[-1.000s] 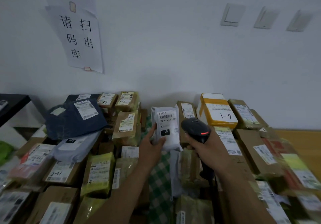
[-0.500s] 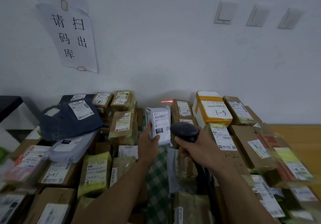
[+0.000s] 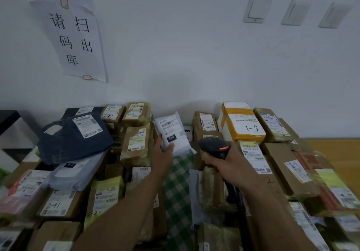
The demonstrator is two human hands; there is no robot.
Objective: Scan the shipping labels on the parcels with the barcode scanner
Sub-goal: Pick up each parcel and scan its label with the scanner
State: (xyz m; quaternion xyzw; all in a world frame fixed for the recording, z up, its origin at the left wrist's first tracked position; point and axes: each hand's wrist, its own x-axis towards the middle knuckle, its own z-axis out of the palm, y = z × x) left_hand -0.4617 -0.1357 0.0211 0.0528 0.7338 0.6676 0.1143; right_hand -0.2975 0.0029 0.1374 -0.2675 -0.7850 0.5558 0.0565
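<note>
A person's left hand [image 3: 163,156] grips the lower left edge of a small white parcel [image 3: 172,134], thumb pressed on its front and fingers behind, holding it tilted up above the pile with its shipping label [image 3: 169,127] facing the camera; the label carries a barcode and a black tag reading "010". Just to the right, the right hand [image 3: 226,164] is wrapped firmly around the handle of a black barcode scanner [image 3: 214,146], whose head points forward and shows a small red light on top. The scanner's head sits near the parcel's lower right corner, not touching it. A dark cable [image 3: 236,198] runs down from the handle along the right forearm. Under both arms lies a strip of green and white checked cloth [image 3: 178,184]. Around it, many cardboard boxes and mailer bags with printed labels crowd the surface: a dark blue bag [image 3: 74,139] to the left, a white box with yellow tape [image 3: 241,123] marked "1-9" to the right by the wall. On the white wall above hang a paper sign [image 3: 76,36] with handwritten Chinese characters and three light switches [image 3: 257,9].
</note>
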